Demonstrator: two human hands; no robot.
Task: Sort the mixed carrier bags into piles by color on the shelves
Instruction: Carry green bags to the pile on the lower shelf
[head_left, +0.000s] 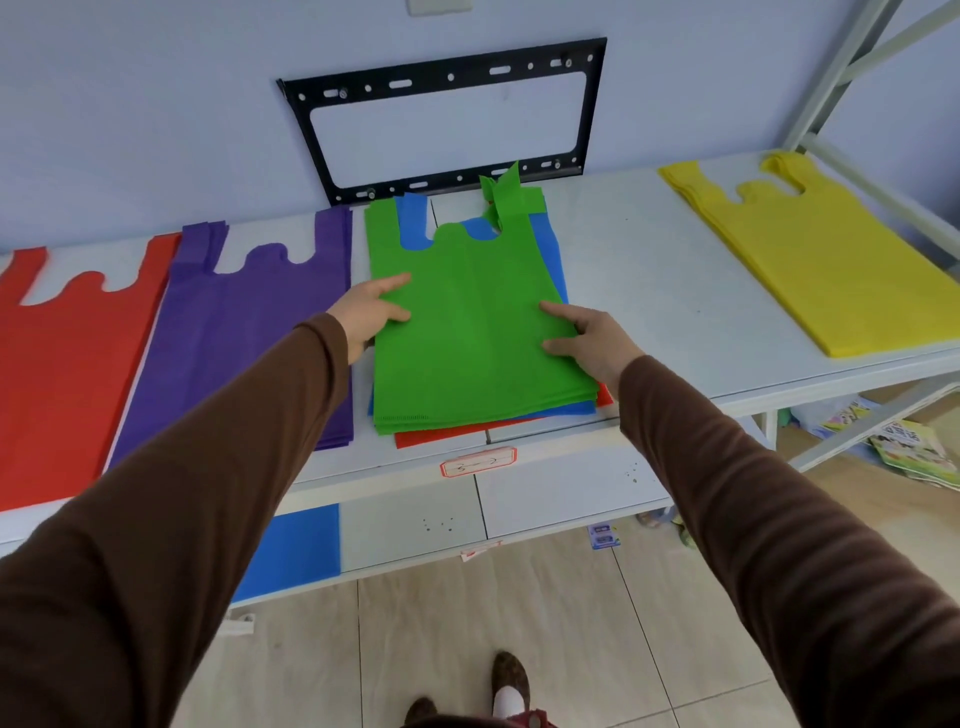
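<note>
A mixed stack lies mid-shelf with green carrier bags on top; a blue bag and a red bag peek out beneath. My left hand holds the green bags at their left edge, and my right hand holds them at the right edge. Each has thumb and forefinger on top, the other fingers hidden. On the white shelf lie a red pile at far left, a purple pile beside it and a yellow pile at far right.
A blue bag lies on the lower shelf. A black metal bracket hangs on the wall behind the stack. A shelf upright stands at the right, with books on the floor below. A label marks the shelf's front edge.
</note>
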